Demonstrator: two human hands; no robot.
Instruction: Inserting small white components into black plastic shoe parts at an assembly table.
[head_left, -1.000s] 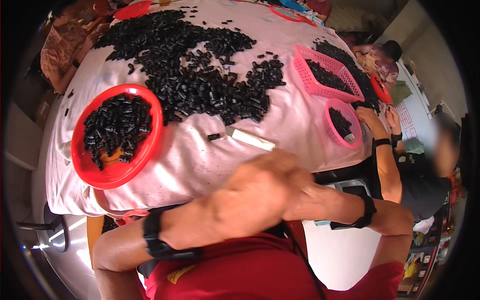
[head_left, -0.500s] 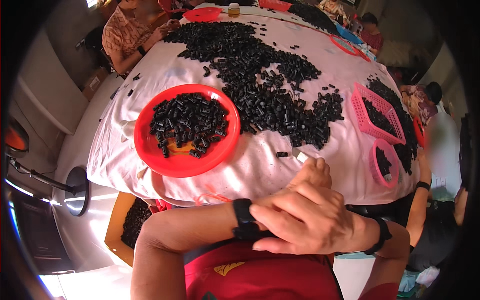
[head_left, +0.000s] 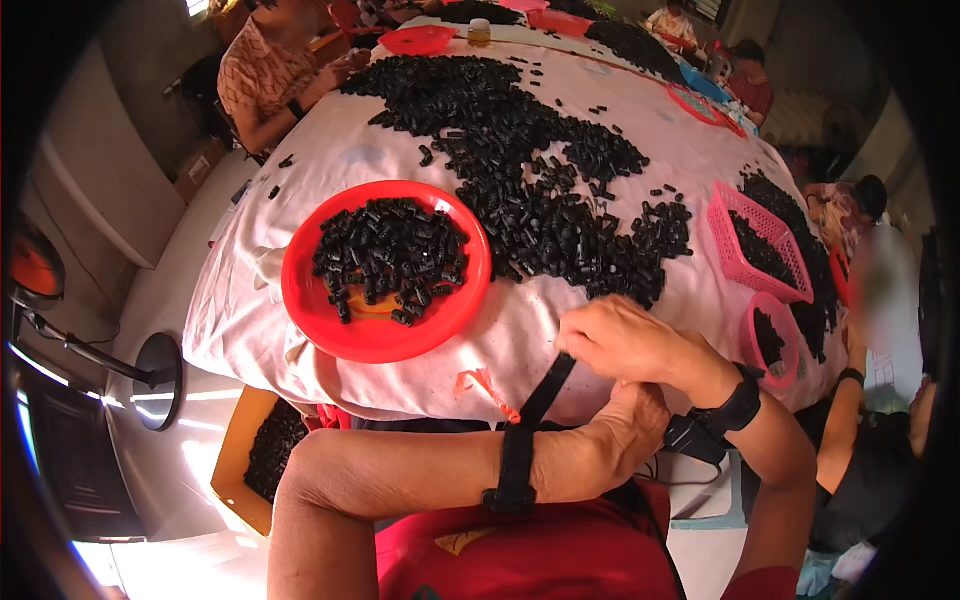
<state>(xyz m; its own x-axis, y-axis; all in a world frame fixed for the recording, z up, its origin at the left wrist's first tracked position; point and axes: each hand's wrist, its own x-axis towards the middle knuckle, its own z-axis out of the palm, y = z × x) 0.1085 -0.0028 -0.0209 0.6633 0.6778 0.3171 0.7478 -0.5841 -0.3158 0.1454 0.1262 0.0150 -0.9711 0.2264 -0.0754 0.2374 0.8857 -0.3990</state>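
Observation:
My right hand (head_left: 625, 345) is closed, pinching the loose end of a black wrist strap (head_left: 545, 395). The strap runs up from the black band (head_left: 516, 465) around my left wrist. My left hand (head_left: 640, 425) lies just below the right one, its fingers mostly hidden. Another black band (head_left: 735, 405) circles my right wrist, and a black box-like device (head_left: 695, 440) with a thin cable sits beside it. A red plate (head_left: 390, 345) heaped with small black cylindrical pieces (head_left: 385, 250) stands to the left of my hands.
A big pile of black pieces (head_left: 520, 190) spreads over the white-covered table (head_left: 230, 310). Pink baskets (head_left: 760, 245) stand at the right. An orange-red ribbon (head_left: 485, 390) lies near the front edge. Other people (head_left: 265, 85) sit around the table. A yellowish box (head_left: 235, 480) is below, left.
My right hand has moved up from over my left wrist, drawing the strap end out and away. My left hand has come lower, and the view has shifted slightly.

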